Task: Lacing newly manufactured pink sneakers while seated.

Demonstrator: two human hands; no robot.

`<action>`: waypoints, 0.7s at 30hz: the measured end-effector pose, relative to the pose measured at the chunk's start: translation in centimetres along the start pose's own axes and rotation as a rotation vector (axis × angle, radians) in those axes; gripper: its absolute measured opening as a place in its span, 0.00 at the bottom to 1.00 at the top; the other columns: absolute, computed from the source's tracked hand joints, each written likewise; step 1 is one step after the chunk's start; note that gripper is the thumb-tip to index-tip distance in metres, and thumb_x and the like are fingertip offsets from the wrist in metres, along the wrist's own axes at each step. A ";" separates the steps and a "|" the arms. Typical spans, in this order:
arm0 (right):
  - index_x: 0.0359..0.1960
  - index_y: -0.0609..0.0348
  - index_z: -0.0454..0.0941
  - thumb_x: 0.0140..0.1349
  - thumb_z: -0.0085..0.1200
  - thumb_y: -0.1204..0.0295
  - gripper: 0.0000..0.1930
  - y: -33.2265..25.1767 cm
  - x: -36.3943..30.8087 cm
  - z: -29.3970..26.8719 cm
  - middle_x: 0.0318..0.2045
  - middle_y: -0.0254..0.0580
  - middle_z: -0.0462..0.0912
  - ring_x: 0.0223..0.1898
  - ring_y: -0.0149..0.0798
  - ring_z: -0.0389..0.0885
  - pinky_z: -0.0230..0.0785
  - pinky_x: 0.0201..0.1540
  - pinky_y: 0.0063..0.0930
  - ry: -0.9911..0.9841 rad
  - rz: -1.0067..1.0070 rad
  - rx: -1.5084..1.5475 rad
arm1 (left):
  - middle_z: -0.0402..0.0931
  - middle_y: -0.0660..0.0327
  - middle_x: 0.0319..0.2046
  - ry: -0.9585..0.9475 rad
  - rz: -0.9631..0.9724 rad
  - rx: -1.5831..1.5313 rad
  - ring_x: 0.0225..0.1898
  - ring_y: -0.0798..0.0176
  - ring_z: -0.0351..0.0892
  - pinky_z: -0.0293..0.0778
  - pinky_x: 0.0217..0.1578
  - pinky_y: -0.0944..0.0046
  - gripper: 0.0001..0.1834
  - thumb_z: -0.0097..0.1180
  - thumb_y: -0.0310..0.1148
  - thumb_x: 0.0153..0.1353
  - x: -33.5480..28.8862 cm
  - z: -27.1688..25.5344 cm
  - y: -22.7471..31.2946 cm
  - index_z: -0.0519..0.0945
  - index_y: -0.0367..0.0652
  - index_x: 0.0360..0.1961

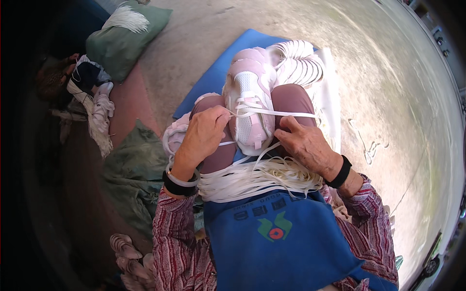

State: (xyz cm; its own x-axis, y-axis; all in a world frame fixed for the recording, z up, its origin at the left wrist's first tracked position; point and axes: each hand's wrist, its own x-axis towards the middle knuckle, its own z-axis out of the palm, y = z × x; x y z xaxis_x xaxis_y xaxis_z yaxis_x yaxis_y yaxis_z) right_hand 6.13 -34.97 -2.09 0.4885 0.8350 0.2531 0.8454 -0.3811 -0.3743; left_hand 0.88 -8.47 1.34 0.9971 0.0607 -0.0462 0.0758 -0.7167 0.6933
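A pink and white sneaker [247, 77] is held upright between my knees, its toe pointing away and heel tab near me. White shoelace [276, 112] threads its upper eyelets, and one length stretches right across my knee. My left hand [206, 133] is closed in a pinch on the lace at the shoe's left side. At the shoe's right side, my right hand [308, 145] has thumb and forefinger closed around a lace that comes up from my lap; the fingertips are partly hidden. A bundle of loose white laces [262, 177] lies across my lap on a blue apron [281, 233].
More shoes [301, 63] are stacked beyond my right knee, beside a blue sheet [208, 72]. Another pink sneaker [177, 131] sits by my left knee. A green sack [131, 43] stands far left near another person's hand [73, 58]. Stray laces [369, 148] lie on the floor.
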 end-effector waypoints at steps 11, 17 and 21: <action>0.33 0.59 0.75 0.57 0.56 0.78 0.04 1.3 -0.9 -1.0 0.27 0.44 0.72 0.27 0.51 0.78 0.72 0.28 0.41 0.111 0.203 -0.030 | 0.79 0.59 0.30 -0.060 -0.196 -0.210 0.29 0.68 0.81 0.79 0.25 0.69 0.14 0.48 0.36 0.69 0.0 0.5 -0.8 0.80 0.36 0.41; 0.34 0.61 0.74 0.57 0.52 0.79 0.04 1.1 -1.2 -1.8 0.35 0.46 0.75 0.28 0.51 0.80 0.74 0.28 0.40 0.151 0.288 -0.131 | 0.80 0.59 0.36 0.019 -0.279 -0.613 0.32 0.68 0.81 0.81 0.29 0.70 0.14 0.50 0.36 0.70 -0.5 1.7 -2.0 0.80 0.34 0.42; 0.36 0.60 0.75 0.55 0.52 0.79 0.06 -0.5 -0.2 -0.8 0.36 0.44 0.73 0.31 0.49 0.80 0.74 0.30 0.39 0.189 0.086 0.044 | 0.82 0.60 0.32 0.093 -0.230 -0.575 0.31 0.70 0.81 0.80 0.29 0.70 0.12 0.51 0.33 0.68 -0.9 2.4 -2.2 0.81 0.34 0.41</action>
State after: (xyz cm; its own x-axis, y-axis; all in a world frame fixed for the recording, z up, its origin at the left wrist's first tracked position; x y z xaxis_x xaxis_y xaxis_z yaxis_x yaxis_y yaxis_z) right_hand 5.81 -35.28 -1.26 0.5934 0.7097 0.3797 0.7908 -0.4263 -0.4391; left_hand -0.16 -8.63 -1.88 0.9489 0.2475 -0.1955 0.2458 -0.1916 0.9502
